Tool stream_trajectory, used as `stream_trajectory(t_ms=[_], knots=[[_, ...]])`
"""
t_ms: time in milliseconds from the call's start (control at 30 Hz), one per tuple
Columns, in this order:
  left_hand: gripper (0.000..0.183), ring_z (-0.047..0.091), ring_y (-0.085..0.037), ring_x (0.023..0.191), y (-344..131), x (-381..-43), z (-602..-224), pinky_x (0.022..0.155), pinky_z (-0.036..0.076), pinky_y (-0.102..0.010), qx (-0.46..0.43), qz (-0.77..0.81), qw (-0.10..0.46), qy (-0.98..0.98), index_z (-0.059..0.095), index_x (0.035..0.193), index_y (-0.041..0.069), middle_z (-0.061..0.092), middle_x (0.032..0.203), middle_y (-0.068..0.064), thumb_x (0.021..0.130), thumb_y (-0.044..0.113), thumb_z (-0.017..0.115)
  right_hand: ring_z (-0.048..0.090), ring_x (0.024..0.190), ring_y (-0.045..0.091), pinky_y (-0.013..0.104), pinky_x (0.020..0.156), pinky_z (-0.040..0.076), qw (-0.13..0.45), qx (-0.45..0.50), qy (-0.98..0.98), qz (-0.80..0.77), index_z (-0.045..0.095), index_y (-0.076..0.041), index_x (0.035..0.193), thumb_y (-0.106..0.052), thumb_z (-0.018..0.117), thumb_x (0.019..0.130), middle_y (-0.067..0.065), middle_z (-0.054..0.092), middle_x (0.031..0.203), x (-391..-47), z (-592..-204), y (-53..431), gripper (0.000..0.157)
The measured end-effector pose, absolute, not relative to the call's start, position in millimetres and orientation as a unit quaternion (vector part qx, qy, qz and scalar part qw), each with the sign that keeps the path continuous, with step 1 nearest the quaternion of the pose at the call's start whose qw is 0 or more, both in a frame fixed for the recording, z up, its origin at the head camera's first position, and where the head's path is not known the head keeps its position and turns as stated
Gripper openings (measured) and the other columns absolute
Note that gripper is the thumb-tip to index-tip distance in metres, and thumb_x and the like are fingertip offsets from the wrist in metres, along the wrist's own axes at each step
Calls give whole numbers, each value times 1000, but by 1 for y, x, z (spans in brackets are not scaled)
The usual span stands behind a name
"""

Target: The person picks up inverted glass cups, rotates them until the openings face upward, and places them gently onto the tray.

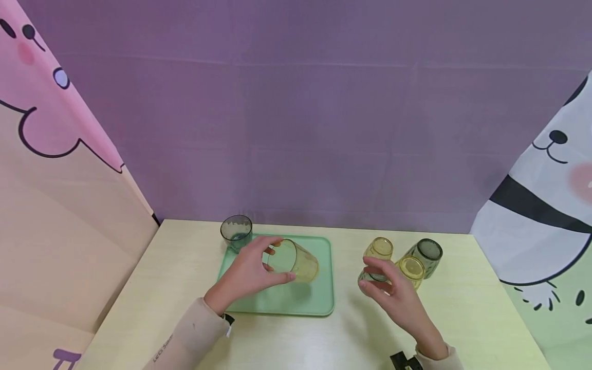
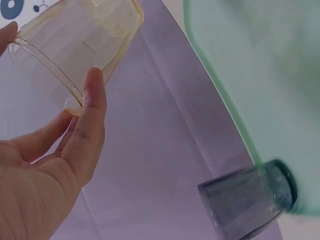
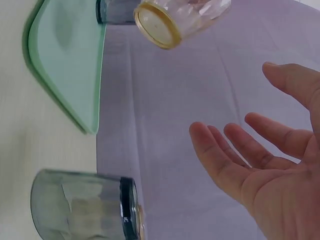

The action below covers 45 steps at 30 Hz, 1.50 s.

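My left hand (image 1: 250, 272) holds a clear yellow glass (image 1: 306, 264) by its rim, tilted sideways above the green tray (image 1: 319, 304). In the left wrist view, fingers touch the rim of this yellow glass (image 2: 75, 55). An upright grey glass (image 1: 237, 230) stands at the tray's back left corner. My right hand (image 1: 395, 295) hovers with nothing in its grasp, its fingers spread and slightly bent. Beyond it a grey glass (image 3: 82, 205) stands upside down, partly hidden by the fingers in the head view. A yellow glass (image 1: 381, 247) is just behind that one.
Farther right, another yellow glass (image 1: 412, 268) stands beside a dark grey glass (image 1: 429, 251), both bottom up. The pale wooden table (image 1: 287, 341) ends at a purple curtain (image 1: 319, 133) behind. Printed cloths hang on both sides.
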<state>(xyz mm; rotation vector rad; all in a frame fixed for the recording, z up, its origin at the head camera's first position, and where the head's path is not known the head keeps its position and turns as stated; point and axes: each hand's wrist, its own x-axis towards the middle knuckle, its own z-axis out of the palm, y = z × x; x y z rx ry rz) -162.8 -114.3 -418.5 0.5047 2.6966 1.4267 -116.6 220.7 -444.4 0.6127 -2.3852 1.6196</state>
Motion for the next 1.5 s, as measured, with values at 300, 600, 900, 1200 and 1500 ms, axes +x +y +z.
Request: stream_trajectory(t_ms=[300, 600, 900, 1200, 1500], knots=[[83, 59, -21, 105, -117, -188, -418, 82, 51, -37, 187, 340, 5, 922, 59, 136, 7, 58, 121, -4, 71, 51, 86, 65, 99, 17, 41, 75, 61, 201, 211, -857, 425, 61, 0, 127, 8, 79, 81, 14, 62, 115, -122, -443, 233, 51], [84, 59, -31, 111, -115, -209, -420, 90, 53, -45, 185, 271, 21, 944, 57, 136, 1, 57, 127, -14, 73, 50, 83, 62, 104, 34, 49, 79, 57, 256, 202, -898, 295, 62, 2, 124, 0, 83, 78, 18, 61, 119, -128, -444, 250, 51], [87, 53, -38, 122, -116, -232, -424, 95, 51, -52, 178, 226, 38, 957, 55, 139, 0, 54, 135, -21, 74, 50, 83, 58, 102, 43, 53, 86, 50, 292, 220, -900, 237, 60, 11, 118, 7, 86, 70, 26, 59, 110, -137, -450, 264, 55], [82, 54, -35, 116, -115, -249, -428, 93, 51, -50, 175, 204, 41, 962, 58, 134, -4, 56, 129, -20, 75, 48, 83, 60, 93, 47, 58, 77, 54, 299, 205, -916, 173, 62, 12, 113, 3, 88, 67, 29, 60, 106, -143, -458, 276, 53], [79, 51, -39, 119, -113, -256, -431, 95, 50, -52, 169, 198, 39, 965, 57, 132, -8, 54, 130, -25, 78, 43, 82, 58, 96, 51, 65, 72, 52, 233, 147, -949, 150, 62, 11, 117, -3, 86, 75, 31, 59, 111, -146, -458, 282, 50]])
